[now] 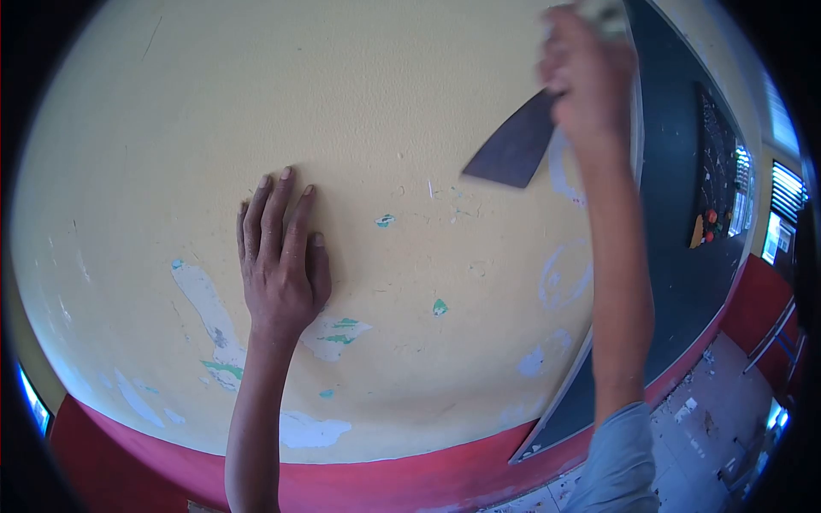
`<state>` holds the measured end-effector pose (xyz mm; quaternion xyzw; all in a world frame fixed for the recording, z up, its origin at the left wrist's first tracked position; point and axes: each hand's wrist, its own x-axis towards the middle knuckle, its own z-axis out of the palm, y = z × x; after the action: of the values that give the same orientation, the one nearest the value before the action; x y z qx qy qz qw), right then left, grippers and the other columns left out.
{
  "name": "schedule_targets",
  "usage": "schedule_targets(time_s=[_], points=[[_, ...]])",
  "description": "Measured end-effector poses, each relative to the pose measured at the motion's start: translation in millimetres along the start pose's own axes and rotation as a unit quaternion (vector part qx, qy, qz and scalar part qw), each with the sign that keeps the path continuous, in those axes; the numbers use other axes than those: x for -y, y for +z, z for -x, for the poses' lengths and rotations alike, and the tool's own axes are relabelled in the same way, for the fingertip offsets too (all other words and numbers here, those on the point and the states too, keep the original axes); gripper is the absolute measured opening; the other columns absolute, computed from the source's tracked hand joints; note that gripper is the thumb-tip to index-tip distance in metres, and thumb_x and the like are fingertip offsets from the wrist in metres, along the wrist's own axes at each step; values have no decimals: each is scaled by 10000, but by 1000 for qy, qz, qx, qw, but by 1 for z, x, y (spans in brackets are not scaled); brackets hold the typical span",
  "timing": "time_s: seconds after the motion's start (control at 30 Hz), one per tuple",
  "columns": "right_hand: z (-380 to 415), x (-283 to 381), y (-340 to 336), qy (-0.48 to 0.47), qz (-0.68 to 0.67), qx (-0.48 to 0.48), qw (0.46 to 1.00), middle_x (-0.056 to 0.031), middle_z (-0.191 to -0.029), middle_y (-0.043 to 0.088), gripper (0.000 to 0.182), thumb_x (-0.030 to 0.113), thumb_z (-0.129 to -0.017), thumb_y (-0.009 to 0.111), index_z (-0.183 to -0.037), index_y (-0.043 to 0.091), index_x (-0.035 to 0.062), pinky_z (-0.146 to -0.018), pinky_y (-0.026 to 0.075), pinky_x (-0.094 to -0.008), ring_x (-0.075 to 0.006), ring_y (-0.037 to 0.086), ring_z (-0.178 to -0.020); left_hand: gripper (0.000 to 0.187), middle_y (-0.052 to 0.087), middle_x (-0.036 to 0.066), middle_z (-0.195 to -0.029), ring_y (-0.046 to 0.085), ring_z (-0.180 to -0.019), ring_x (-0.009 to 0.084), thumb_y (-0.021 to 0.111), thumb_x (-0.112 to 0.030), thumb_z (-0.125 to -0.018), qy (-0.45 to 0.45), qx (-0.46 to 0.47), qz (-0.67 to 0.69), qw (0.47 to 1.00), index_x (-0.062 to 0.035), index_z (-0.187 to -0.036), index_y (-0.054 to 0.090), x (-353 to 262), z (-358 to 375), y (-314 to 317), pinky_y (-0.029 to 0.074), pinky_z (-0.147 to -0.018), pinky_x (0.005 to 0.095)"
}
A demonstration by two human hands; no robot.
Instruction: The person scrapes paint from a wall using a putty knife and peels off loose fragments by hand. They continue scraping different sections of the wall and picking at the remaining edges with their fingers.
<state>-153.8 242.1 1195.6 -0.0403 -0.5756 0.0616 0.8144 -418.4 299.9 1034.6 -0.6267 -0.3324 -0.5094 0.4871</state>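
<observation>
My left hand point(284, 252) lies against the cream wall point(368, 85), its fingers pointing up and slightly apart. Chipped patches of paint point(205, 308) showing white and green are around and below it. At the upper right, my right hand point(590, 77) is closed round the handle of a scraper point(517, 145). The scraper's dark, wide blade points down and to the left, close to the wall; whether it touches is unclear. Motion blurs the right hand somewhat.
A dark green board point(671, 214) with a pale frame stands right of my right arm. Red paint point(385, 479) covers the wall's lower part. Debris lies on the tiled floor point(701, 427) at the lower right, near metal-legged furniture point(774, 333).
</observation>
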Motion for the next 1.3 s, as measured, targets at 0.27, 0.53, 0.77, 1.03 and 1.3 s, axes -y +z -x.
schedule_targets(time_s=[0.27, 0.53, 0.77, 1.03, 1.3], points=[[5, 10, 0, 3, 27, -3, 1000, 45, -543, 419, 178, 13, -807, 522, -692, 447, 127, -334, 279, -217, -36, 375, -387, 406, 452, 168, -1384, 374, -1323, 352, 436, -72, -865, 0, -1, -5, 1000, -35, -1259, 527, 0, -1, 0, 272, -1104, 486], [-2, 11, -13, 7, 7, 6, 1000, 47, -555, 416, 176, 7, -796, 535, -696, 448, 123, -339, 289, -217, -40, 369, -398, 397, 455, 167, -1382, 380, -1322, 343, 435, -77, -876, 2, -5, -9, 1000, -34, -1259, 528, 0, 1, 2, 273, -1105, 482], [7, 16, -2, 1, 14, -6, 1000, 48, -539, 417, 187, 1, -800, 529, -694, 436, 124, -327, 286, -222, -30, 361, -384, 406, 445, 135, -1400, 370, -1332, 332, 467, -109, -869, 5, -15, -3, 1000, -71, -1268, 533, 4, 1, 5, 259, -1107, 506], [16, 10, 1, 2, 82, -2, 997, 52, -517, 412, 225, 10, -798, 538, -649, 428, 137, -319, 284, -219, -28, 383, -380, 387, 461, 162, -1378, 385, -1316, 351, 442, -76, -881, 12, -15, -4, 1000, -33, -1254, 534, 2, 0, 3, 290, -1096, 480], [12, 14, 34, -28, 119, 48, 991, 55, -525, 409, 194, 21, -808, 522, -689, 426, 141, -319, 278, -222, -24, 362, -382, 386, 462, 163, -1376, 389, -1314, 349, 457, -79, -876, 3, -11, -2, 1000, -45, -1252, 541, 2, 1, 2, 289, -1096, 480]])
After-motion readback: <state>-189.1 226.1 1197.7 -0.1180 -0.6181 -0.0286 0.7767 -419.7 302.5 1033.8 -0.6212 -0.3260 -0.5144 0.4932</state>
